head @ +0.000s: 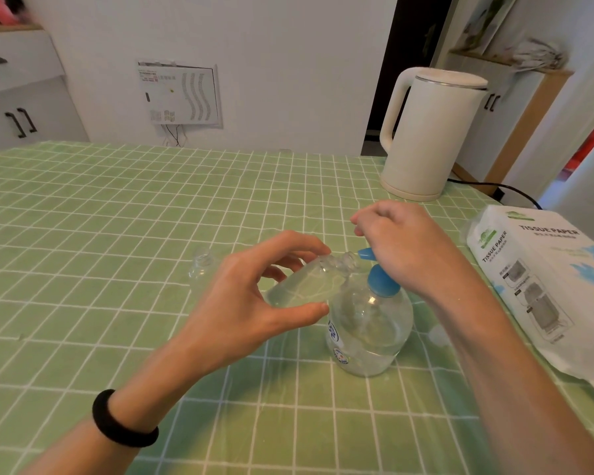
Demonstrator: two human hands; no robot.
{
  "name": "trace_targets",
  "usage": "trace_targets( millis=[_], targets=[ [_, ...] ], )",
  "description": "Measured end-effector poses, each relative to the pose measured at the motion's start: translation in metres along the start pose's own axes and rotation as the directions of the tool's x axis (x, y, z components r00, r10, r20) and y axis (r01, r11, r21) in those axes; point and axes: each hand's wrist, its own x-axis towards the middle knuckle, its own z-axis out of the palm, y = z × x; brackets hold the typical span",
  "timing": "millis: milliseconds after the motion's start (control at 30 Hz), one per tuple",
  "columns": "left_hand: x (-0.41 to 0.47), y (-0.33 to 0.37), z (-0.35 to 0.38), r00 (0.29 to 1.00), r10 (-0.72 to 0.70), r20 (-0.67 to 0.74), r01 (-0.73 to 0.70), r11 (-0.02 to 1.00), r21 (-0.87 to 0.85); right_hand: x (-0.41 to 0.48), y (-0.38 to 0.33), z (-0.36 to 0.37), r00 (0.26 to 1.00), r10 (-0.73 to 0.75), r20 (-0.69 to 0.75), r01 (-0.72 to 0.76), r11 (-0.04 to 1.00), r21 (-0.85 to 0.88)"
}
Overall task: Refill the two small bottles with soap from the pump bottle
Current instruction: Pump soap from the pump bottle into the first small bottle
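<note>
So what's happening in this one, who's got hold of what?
A person is refilling a small clear bottle from a pump bottle standing on the green checked tablecloth. The left hand holds the small bottle tilted, its mouth at the blue pump nozzle; it already looks partly filled. The right hand rests on the pump head. A second small bottle stands open and seemingly empty to the left. A kettle and tissue pack sit nearby, untouched.

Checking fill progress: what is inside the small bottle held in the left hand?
The small bottle, tilted with its open neck at the blue pump spout, holds pale, clear liquid along its lower side. The left hand fingers cover part of it, so the exact level is unclear.
</note>
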Motion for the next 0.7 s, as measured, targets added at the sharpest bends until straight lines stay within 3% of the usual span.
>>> trace_targets(
  millis=[700],
  targets=[
    [0.0013,-0.0015,0.0001,1.000,-0.016,-0.001,0.016,1.000,-0.001,0.0010,-0.0008,0.0061,0.998,0.031,0.056,-0.030,1.000,-0.005]
  ],
)
